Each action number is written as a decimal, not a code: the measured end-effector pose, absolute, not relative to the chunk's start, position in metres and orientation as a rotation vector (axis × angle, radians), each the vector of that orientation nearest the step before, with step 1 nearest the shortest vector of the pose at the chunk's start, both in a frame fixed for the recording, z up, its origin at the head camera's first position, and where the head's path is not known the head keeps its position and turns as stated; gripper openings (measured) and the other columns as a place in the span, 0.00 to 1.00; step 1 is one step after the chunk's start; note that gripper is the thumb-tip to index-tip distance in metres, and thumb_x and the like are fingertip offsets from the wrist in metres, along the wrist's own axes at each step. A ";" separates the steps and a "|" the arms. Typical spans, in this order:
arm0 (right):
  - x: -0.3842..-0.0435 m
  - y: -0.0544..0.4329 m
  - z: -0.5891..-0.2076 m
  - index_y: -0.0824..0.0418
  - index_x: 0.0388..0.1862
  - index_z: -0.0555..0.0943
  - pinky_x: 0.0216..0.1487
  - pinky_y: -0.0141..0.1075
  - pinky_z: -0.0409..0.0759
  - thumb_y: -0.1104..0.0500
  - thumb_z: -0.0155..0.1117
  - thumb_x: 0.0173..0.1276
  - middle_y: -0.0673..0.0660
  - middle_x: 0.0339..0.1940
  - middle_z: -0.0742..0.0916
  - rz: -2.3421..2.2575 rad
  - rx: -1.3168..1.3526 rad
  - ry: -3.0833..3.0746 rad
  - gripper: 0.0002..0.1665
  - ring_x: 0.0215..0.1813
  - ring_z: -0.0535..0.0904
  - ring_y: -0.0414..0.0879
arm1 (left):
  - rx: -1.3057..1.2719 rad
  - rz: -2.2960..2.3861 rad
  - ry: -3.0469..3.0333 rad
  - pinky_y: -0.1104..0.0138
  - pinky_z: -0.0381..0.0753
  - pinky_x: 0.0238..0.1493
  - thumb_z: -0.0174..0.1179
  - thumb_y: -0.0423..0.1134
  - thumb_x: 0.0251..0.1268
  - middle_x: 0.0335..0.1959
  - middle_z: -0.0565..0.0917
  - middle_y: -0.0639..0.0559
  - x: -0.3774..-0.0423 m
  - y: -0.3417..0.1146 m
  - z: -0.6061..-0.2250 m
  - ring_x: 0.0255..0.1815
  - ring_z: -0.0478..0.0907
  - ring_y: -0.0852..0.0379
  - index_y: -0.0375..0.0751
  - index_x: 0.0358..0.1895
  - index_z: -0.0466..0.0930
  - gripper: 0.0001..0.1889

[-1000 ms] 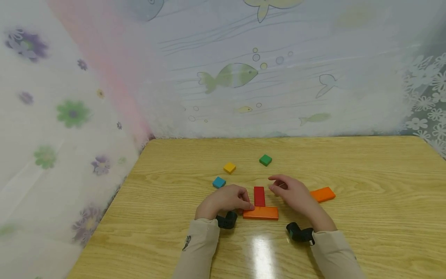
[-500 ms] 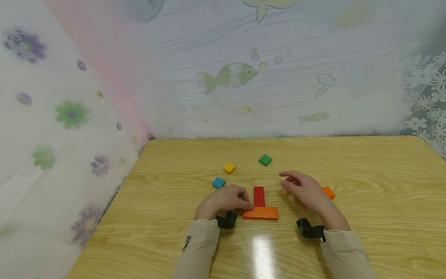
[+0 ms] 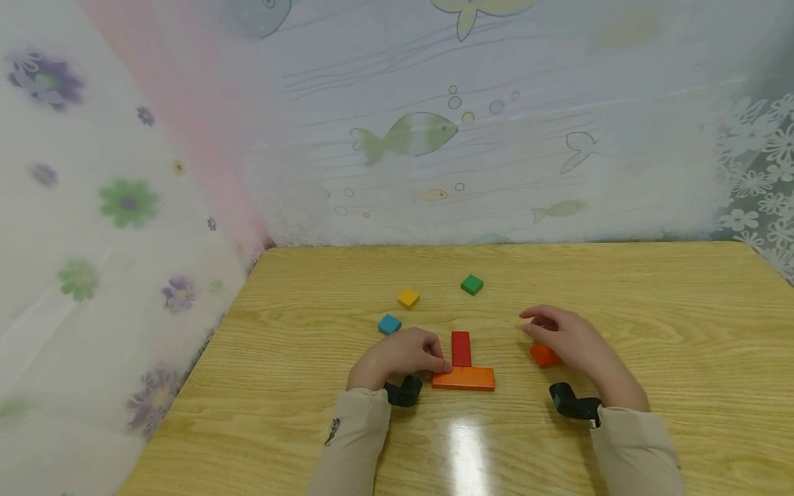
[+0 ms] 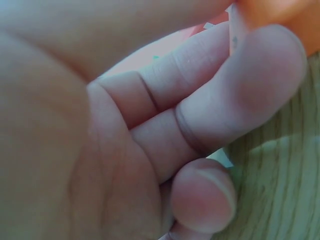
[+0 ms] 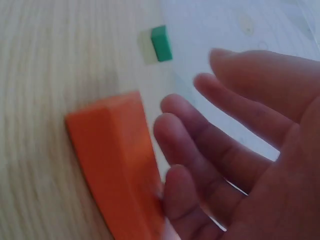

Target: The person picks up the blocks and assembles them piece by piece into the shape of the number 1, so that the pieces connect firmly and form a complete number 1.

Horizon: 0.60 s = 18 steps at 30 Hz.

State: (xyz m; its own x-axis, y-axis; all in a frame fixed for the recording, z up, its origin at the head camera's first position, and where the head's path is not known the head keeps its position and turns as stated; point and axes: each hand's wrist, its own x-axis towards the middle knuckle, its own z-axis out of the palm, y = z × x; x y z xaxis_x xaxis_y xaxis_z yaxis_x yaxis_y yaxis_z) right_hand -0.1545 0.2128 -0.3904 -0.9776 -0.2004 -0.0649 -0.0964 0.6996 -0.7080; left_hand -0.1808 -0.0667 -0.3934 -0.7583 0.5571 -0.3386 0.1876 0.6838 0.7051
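Note:
In the head view my left hand holds the left end of an orange rectangular block that lies flat on the table. Its thumb and fingertips meet at that end; the left wrist view has the orange block right at the fingertips. A red block stretches away from the orange block's far edge. My right hand hovers over a second orange block, fingers loosely bent and apart. Much of that block is hidden under the hand. In the right wrist view this orange block lies beside the fingertips.
Small square blocks lie farther back: a blue one, a yellow one and a green one. The wooden table ends at a patterned curtain behind and on the left. Black wrist cameras sit under both wrists.
My right hand has moved to the right, away from the red block and over the second orange block, whose left end now shows beneath it. The left hand stays in place.

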 end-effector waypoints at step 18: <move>-0.151 0.239 -0.386 0.69 0.51 0.73 0.43 0.52 0.69 0.66 0.53 0.56 0.69 0.45 0.78 -0.854 -0.242 2.856 0.21 0.45 0.72 0.61 | 0.543 0.928 2.341 0.69 0.74 0.28 0.63 0.46 0.53 0.21 0.78 0.54 -0.181 -0.067 -0.393 0.24 0.75 0.59 0.45 0.25 0.77 0.10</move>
